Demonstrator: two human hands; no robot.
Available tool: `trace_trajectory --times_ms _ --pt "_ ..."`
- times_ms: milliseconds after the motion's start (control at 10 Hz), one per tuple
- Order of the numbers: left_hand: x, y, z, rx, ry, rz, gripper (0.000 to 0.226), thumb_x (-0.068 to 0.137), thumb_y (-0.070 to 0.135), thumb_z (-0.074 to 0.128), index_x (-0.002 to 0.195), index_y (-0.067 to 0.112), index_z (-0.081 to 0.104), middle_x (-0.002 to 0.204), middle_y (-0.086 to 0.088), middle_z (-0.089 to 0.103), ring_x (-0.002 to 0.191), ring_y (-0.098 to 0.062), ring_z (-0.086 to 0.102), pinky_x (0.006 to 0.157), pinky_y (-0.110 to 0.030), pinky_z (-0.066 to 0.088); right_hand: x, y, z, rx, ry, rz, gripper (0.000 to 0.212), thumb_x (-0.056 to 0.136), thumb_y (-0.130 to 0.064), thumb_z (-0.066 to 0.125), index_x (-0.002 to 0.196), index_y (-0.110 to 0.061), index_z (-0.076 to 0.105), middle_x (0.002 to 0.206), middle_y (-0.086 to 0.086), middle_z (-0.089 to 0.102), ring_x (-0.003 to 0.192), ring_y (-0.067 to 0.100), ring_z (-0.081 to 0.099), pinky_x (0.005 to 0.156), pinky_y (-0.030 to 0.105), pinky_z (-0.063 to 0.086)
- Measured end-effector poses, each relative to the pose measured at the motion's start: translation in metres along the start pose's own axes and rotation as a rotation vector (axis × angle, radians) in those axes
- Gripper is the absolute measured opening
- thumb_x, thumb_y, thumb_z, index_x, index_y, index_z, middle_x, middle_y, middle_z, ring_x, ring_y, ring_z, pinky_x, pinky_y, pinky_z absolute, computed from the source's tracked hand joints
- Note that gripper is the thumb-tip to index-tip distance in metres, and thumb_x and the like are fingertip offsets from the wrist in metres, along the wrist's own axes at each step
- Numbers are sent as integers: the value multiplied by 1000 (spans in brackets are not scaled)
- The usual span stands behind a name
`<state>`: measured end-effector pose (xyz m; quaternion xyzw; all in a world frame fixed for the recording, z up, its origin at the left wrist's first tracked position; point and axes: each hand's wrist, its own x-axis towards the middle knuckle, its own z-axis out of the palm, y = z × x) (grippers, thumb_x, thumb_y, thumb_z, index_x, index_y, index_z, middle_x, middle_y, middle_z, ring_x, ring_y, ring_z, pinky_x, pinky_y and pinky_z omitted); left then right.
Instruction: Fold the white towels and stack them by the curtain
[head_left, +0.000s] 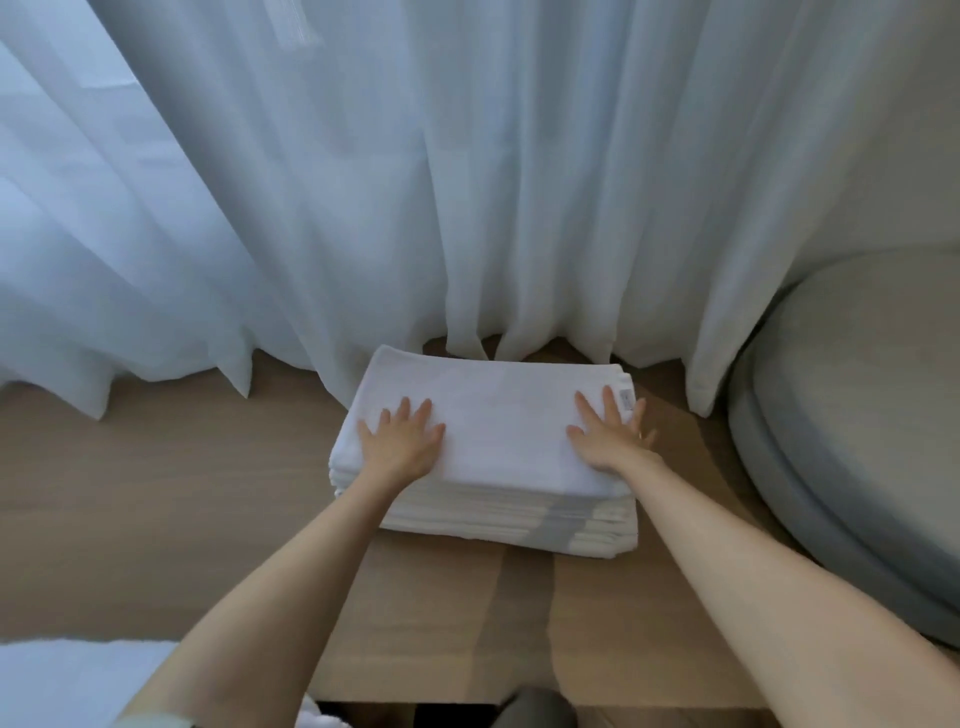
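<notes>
Left hand (402, 439) and right hand (610, 434) lie flat atop towel stack (501, 410).

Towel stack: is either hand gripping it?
No, the left hand and the right hand both lie flat, fingers straight and spread, on top of the towel stack.

Matt cloth towels (498, 415), sheer curtain (363, 182), wood floor (156, 493)

A lived-in room, home or hotel, is showing itself: a sheer white curtain (467, 182) is hanging in long folds, daylight glowing through. Beneath the curtain a pale wood surface (156, 493) is spreading; right of the curtain a grey cushioned seat (857, 415) is sitting; stacked white towels (504, 415) are lying at its hem.
</notes>
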<state>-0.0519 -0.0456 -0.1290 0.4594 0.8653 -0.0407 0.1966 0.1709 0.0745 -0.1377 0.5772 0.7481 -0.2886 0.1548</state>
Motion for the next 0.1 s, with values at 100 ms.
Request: trace_trajectory --times_ms 100 --pt "-22 17 -41 -16 -16 43 54 101 48 21 152 33 12 160 0 11 146 -26 13 115 -55 1 -33 -12 -41 30 20 -43 52 102 -42 21 152 -35 6 161 2 -1 147 29 -7 115 56 2"
